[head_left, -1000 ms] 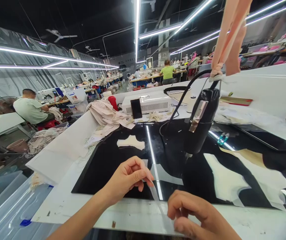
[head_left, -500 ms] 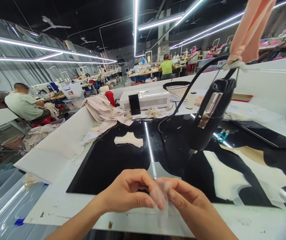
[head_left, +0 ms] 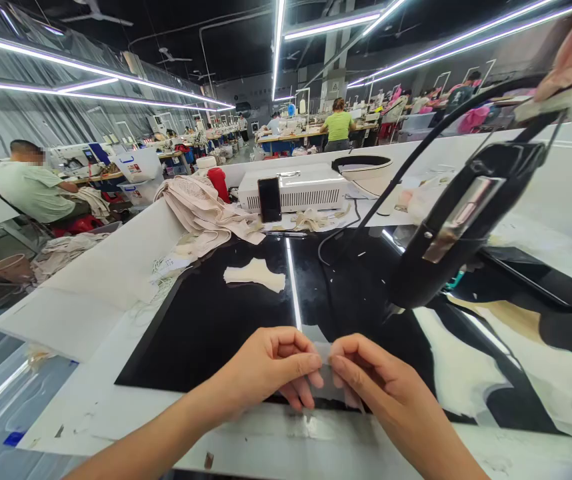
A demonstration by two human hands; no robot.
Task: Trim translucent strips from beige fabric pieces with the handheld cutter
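Note:
Both hands meet over the front edge of a black glossy board (head_left: 206, 333). My left hand (head_left: 286, 367) pinches one side of a thin translucent sheet (head_left: 323, 353), thumb against fingers. The other side of the sheet is pinched by my right hand (head_left: 371, 370), a short gap away. Part of the sheet hangs below the fingers. Beyond them a small cream cut piece (head_left: 256, 274) lies on the board. Larger pale pieces (head_left: 459, 370) lie right of my right hand. A black hanging tool (head_left: 446, 240) with a cable leans over the board at right.
A phone (head_left: 269, 200) stands against a white vented box (head_left: 296, 183). Beige fabric (head_left: 203, 207) is heaped at the back left beside a red object (head_left: 219, 185). A dark flat device (head_left: 536, 273) lies at right. A seated person (head_left: 33, 180) is at far left; another (head_left: 337, 125) works farther back.
My hands have moved slightly apart, and the sheet is now stretched between them instead of bunched. The hanging tool appears larger and farther right as the view shifted.

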